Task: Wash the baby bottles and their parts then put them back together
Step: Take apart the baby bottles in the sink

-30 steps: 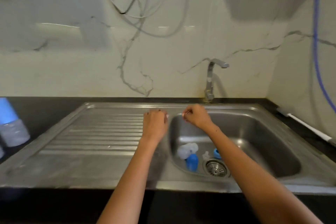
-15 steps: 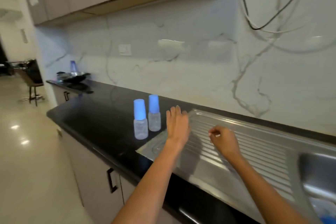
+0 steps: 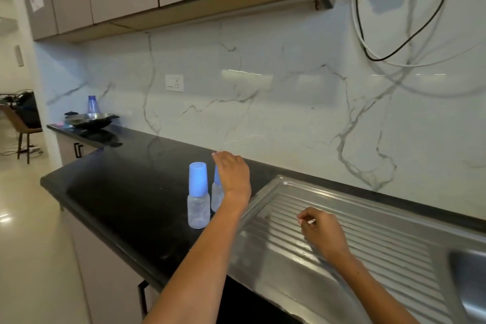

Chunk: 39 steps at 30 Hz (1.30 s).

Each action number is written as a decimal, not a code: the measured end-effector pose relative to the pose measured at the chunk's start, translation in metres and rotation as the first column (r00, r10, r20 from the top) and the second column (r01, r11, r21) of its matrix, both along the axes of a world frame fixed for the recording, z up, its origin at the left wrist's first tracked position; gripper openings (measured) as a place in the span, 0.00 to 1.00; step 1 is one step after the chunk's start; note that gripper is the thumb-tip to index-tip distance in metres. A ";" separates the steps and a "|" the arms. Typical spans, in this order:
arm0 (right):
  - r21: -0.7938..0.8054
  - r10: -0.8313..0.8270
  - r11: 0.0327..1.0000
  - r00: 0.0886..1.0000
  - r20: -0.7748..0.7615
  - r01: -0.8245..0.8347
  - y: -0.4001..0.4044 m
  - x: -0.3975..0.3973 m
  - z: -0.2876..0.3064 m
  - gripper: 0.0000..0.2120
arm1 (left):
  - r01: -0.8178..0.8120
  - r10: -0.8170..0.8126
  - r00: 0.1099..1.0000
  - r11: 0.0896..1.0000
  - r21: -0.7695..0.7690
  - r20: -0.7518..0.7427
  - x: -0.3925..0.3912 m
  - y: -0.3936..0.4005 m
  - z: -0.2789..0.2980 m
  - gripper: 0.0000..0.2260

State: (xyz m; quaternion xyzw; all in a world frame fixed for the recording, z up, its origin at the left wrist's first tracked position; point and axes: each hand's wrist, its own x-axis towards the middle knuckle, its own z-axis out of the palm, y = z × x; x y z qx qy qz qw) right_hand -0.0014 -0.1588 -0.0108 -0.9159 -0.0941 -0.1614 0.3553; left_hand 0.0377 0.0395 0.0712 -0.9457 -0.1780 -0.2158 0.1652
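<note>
Two small clear baby bottles with blue caps stand upright on the black counter, just left of the drainboard. The nearer bottle (image 3: pixel 198 196) is fully in view. The farther bottle (image 3: pixel 216 193) is partly hidden behind my left hand (image 3: pixel 232 175), which hovers over its cap with fingers spread; I cannot tell whether it touches. My right hand (image 3: pixel 320 231) hangs loosely curled above the ribbed steel drainboard (image 3: pixel 368 239), holding nothing that I can make out.
The sink basin (image 3: pixel 470 276) shows only at the right edge. A dark pan (image 3: pixel 89 119) and a blue cup (image 3: pixel 91 104) sit at the counter's far left end. Cables (image 3: pixel 394 52) hang on the marble wall. The counter edge drops to cabinets and floor on the left.
The view has swung left from the sink basin to the counter. My left hand has moved from the drainboard to over the farther bottle's cap. My right hand stayed over the drainboard.
</note>
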 end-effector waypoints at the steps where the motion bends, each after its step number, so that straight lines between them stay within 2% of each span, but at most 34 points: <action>1: -0.001 -0.004 1.000 1.000 -0.007 0.004 -0.002 -0.001 0.000 0.08 | 0.055 -0.054 0.998 0.997 -0.051 0.030 -0.001 -0.004 0.000 0.24; 4: -0.010 -0.013 1.000 1.000 0.002 0.013 -0.010 -0.006 0.002 0.07 | 0.268 -0.255 0.962 0.952 -0.150 0.097 -0.006 -0.018 0.000 0.19; 8: -0.038 -0.023 0.999 0.999 0.033 0.024 -0.025 -0.016 0.011 0.07 | 0.433 -0.422 0.901 0.887 -0.161 0.103 -0.016 -0.044 0.003 0.18; 11: -0.025 -0.058 0.998 0.997 0.055 0.059 -0.051 -0.028 0.021 0.06 | 0.583 -0.567 0.811 0.802 -0.128 0.142 -0.032 -0.085 0.012 0.20; 14: -0.001 -0.107 0.994 0.993 0.053 0.107 -0.089 -0.041 0.027 0.06 | 0.747 -0.720 0.664 0.650 -0.139 0.204 -0.048 -0.138 0.019 0.23; 17: 0.016 -0.186 0.982 0.980 0.071 0.186 -0.141 -0.060 0.030 0.08 | 0.871 -0.811 0.492 0.458 -0.179 0.317 -0.061 -0.197 0.018 0.23; 23: 0.020 -0.334 0.943 0.940 0.072 0.334 -0.252 -0.108 0.023 0.35 | 0.952 -0.800 0.215 0.043 -0.303 0.561 -0.100 -0.313 -0.004 0.18; 26: 0.053 -0.320 0.947 0.945 0.061 0.317 -0.295 -0.129 0.013 0.33 | 0.930 -0.760 0.143 -0.116 -0.349 0.634 -0.117 -0.363 -0.024 0.16; 29: 0.114 -0.299 0.950 0.951 0.074 0.290 -0.326 -0.139 0.003 0.22 | 0.889 -0.741 0.117 -0.218 -0.403 0.661 -0.129 -0.396 -0.045 0.14; 32: 0.107 -0.280 0.955 0.959 0.030 0.276 -0.345 -0.142 -0.005 0.21 | 0.813 -0.685 0.124 -0.344 -0.469 0.718 -0.131 -0.412 -0.059 0.13; 34: 0.132 -0.242 0.962 0.970 0.006 0.239 -0.351 -0.142 -0.004 0.21 | 0.739 -0.615 0.198 -0.419 -0.528 0.764 -0.125 -0.413 -0.060 0.15; 36: 0.224 -0.177 0.958 0.984 -0.038 0.181 -0.353 -0.143 0.000 0.21 | 0.617 -0.558 0.301 -0.504 -0.604 0.773 -0.119 -0.412 -0.058 0.17; 38: 0.325 -0.085 0.938 0.989 -0.121 0.120 -0.351 -0.146 0.004 0.19 | 0.412 -0.551 0.390 -0.613 -0.675 0.738 -0.114 -0.408 -0.056 0.18; 39: 0.369 -0.036 0.924 0.985 -0.172 0.098 -0.349 -0.148 0.005 0.18 | 0.322 -0.579 0.402 -0.635 -0.702 0.709 -0.110 -0.405 -0.056 0.18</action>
